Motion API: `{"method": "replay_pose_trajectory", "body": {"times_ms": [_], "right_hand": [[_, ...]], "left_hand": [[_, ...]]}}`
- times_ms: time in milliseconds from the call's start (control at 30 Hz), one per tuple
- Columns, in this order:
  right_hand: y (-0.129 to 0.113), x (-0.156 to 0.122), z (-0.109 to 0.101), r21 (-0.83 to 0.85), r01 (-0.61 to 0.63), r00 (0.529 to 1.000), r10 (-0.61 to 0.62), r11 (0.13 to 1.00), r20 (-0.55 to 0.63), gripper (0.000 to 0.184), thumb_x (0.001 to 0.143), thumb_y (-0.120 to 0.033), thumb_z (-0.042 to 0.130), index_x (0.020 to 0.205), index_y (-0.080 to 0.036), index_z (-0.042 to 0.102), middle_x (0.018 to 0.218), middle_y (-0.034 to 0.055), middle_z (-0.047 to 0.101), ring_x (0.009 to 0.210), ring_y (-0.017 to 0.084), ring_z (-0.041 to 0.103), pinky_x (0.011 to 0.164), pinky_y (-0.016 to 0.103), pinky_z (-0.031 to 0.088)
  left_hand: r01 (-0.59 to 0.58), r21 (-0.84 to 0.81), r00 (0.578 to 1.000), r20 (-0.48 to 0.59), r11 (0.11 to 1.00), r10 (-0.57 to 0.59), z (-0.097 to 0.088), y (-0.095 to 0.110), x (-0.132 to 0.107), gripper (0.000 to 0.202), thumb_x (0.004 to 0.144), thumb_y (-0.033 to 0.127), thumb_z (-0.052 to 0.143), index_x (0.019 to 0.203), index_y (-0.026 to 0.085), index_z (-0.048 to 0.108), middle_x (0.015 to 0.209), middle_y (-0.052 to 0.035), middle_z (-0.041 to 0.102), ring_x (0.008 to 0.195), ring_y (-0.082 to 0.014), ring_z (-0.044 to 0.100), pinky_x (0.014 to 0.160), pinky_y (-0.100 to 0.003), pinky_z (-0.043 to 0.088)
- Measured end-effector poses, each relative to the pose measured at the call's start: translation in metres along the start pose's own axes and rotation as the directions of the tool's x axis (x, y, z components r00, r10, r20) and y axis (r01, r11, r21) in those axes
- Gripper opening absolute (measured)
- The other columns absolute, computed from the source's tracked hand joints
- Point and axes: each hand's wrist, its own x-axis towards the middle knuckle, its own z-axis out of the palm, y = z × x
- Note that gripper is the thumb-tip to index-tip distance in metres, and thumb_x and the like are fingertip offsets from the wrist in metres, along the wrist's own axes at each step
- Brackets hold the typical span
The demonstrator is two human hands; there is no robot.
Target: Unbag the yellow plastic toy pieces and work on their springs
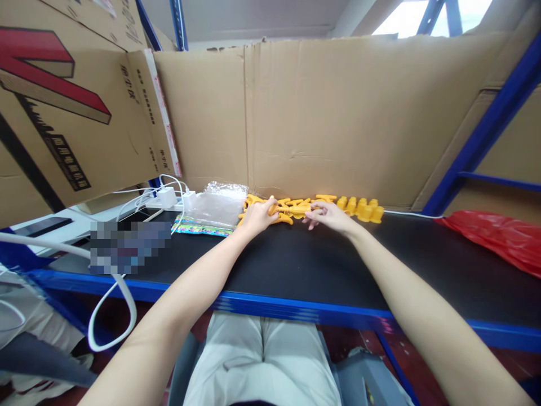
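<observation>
A heap of small yellow plastic parts [296, 206] lies at the back of the black shelf top [296, 265], against a cardboard wall. My left hand [258, 216] reaches into the left side of the heap, fingers curled round one yellow piece. My right hand [327, 214] rests on the right side of the heap, fingers bent and pinching at a yellow piece. A row of upright yellow parts [363, 208] stands just right of my right hand.
Clear plastic bags [217, 204] on a colourful printed sheet lie left of the heap. White chargers and cables [167, 197] sit further left. A red plastic bag [499, 237] lies at right. Cardboard boxes [63, 113] overhang the left; the blue shelf edge [296, 307] runs across the front.
</observation>
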Motion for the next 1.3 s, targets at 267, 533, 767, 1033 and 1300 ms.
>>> {"method": "replay_pose_trajectory", "body": {"times_ms": [267, 533, 767, 1033, 1300], "right_hand": [[-0.006, -0.002, 0.006, 0.035, -0.003, 1.000, 0.003, 0.999, -0.020, 0.049, 0.068, -0.064, 0.068, 0.070, -0.016, 0.060, 0.065, 0.0083, 0.069, 0.045, 0.014, 0.059, 0.049, 0.028, 0.050], [0.001, 0.006, 0.009, 0.035, -0.205, 0.975, 0.208, 0.978, -0.081, 0.057, 0.086, -0.066, 0.042, 0.066, -0.015, 0.059, 0.047, 0.0064, 0.059, 0.031, 0.009, 0.045, 0.032, 0.022, 0.035], [0.002, 0.003, -0.001, 0.036, 0.023, 0.999, -0.022, 0.999, -0.029, 0.057, 0.063, -0.043, 0.080, 0.108, -0.020, 0.054, 0.094, 0.0045, 0.070, 0.064, 0.014, 0.067, 0.060, 0.025, 0.051], [-0.011, -0.002, 0.004, 0.017, -0.022, 0.999, 0.023, 1.000, -0.036, 0.049, 0.071, -0.064, 0.066, 0.078, -0.015, 0.060, 0.068, 0.0066, 0.069, 0.048, 0.012, 0.059, 0.056, 0.027, 0.048], [0.003, 0.007, 0.007, 0.190, -0.115, 0.990, 0.127, 0.975, -0.052, 0.041, 0.083, -0.051, 0.060, 0.086, -0.010, 0.066, 0.063, 0.0091, 0.068, 0.045, 0.013, 0.058, 0.051, 0.026, 0.048]], "left_hand": [[0.001, 0.049, 1.000, 0.009, 0.999, -0.001, -0.005, 0.010, -0.001, 0.026, 0.082, 0.030, 0.059, 0.106, 0.023, 0.062, 0.081, -0.0024, 0.071, 0.076, -0.0193, 0.065, 0.071, -0.027, 0.044], [0.041, 0.029, 0.999, 0.008, 0.999, -0.042, -0.009, 0.015, -0.001, 0.027, 0.080, 0.030, 0.059, 0.106, 0.024, 0.062, 0.074, -0.0011, 0.069, 0.072, -0.0191, 0.064, 0.070, -0.027, 0.043], [0.064, 0.033, 0.998, 0.014, 0.997, -0.064, -0.007, 0.010, 0.001, 0.028, 0.080, 0.030, 0.059, 0.107, 0.024, 0.063, 0.079, -0.0026, 0.070, 0.074, -0.0206, 0.065, 0.071, -0.028, 0.043], [0.028, 0.040, 1.000, 0.000, 0.999, -0.028, -0.004, 0.011, -0.001, 0.028, 0.081, 0.032, 0.059, 0.108, 0.025, 0.062, 0.082, -0.0023, 0.071, 0.076, -0.0198, 0.065, 0.073, -0.028, 0.045], [0.031, 0.058, 1.000, -0.004, 0.998, -0.030, -0.003, 0.012, -0.001, 0.026, 0.082, 0.031, 0.058, 0.107, 0.025, 0.062, 0.080, -0.0024, 0.071, 0.077, -0.0208, 0.066, 0.073, -0.029, 0.045]]}}
